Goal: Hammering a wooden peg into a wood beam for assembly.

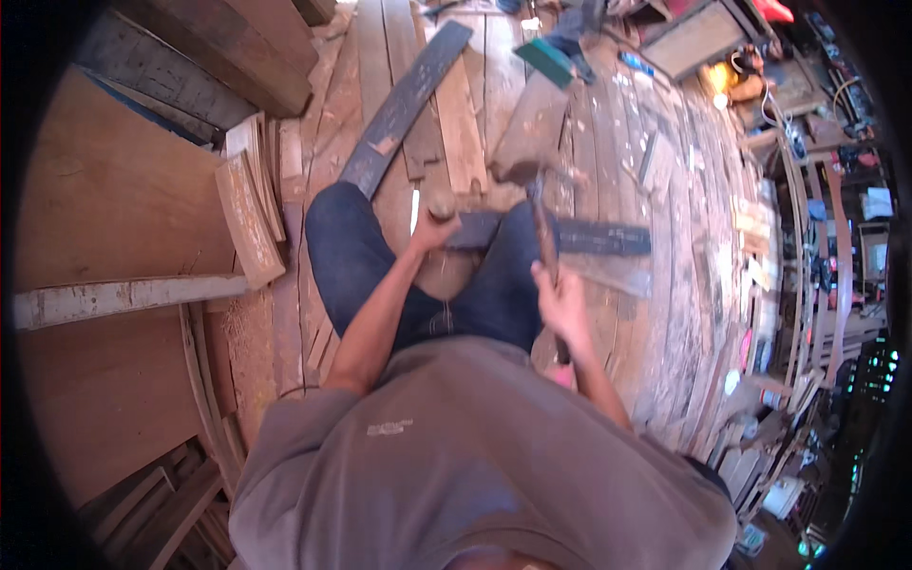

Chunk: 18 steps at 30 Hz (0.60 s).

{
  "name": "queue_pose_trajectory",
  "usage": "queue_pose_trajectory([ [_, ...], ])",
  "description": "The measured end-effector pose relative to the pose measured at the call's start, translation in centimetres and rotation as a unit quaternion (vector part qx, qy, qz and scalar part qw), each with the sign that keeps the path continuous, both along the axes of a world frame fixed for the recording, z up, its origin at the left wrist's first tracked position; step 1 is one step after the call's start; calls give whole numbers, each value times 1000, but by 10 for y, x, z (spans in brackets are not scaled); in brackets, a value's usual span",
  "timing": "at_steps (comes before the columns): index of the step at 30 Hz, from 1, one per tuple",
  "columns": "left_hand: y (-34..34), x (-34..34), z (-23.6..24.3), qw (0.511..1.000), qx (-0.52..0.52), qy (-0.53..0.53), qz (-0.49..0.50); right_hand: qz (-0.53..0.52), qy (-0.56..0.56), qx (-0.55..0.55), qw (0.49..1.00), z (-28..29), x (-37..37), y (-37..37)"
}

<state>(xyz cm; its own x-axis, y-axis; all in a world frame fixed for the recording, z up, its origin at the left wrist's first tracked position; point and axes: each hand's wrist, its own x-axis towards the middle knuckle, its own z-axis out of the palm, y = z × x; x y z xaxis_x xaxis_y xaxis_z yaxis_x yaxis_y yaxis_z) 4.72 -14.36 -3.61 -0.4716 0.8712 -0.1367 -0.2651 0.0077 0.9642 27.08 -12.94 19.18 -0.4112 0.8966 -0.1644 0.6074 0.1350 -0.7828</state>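
Note:
My left hand (434,233) is closed around a short wooden piece with a rounded tan top (442,203), held between my knees. Its lower part is hidden by the fingers. My right hand (562,302) grips the wooden handle of a hammer (545,228) over my right thigh. The dark hammer head points away from me and is somewhat blurred. Below the hands a dark board (603,237) lies crosswise, partly covered by my right leg.
A long dark plank (408,104) runs away from my left knee across the wooden floor (608,142). Pale boards (461,133) lie beside it. Curved wood pieces (249,214) lean at the left near a large brown panel (123,190). Clutter and timber line the right side.

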Motion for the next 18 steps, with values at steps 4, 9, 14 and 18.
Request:
queue_pose_trajectory([
  [4, -3, -13, 9, 1000, 18, 15, 11, -9, 68, -68, 995, 29, 6, 26],
  [9, -1, -17, 20, 998, 43, 3, -38, -28, 227, -185, 956, 78, -2, 20],
  [14, -9, -23, 22, 997, 62, 18, -52, -25, 173, -166, 970, 70, 12, 21],
  [18, -13, -37, 26, 991, 113, -63, -43, 11, 103, -87, 991, 47, 25, 21],
])
